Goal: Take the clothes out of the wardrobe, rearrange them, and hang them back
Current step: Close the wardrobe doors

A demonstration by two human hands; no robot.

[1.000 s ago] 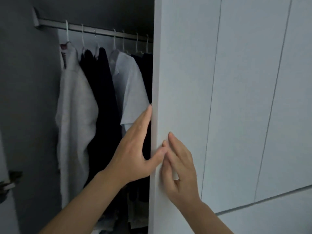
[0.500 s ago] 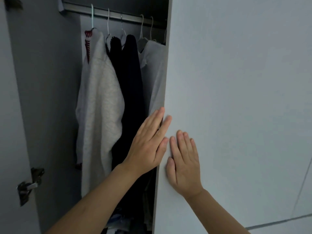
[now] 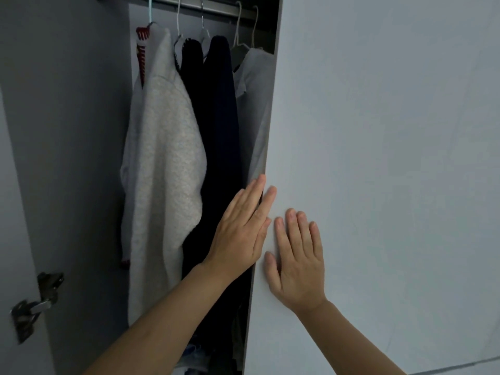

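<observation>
Wardrobe door (image 3: 378, 131) half covers hanging clothes (image 3: 165, 158).

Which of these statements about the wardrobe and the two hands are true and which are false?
1. Both hands lie flat on the white door panel. True: the left hand at its edge, the right hand on its face.
2. The right hand grips a hanger. False: it holds nothing.
3. The light grey fleece top hangs leftmost on the rail. True.
4. The clothes are all white. False: dark garments hang in the middle.
</observation>
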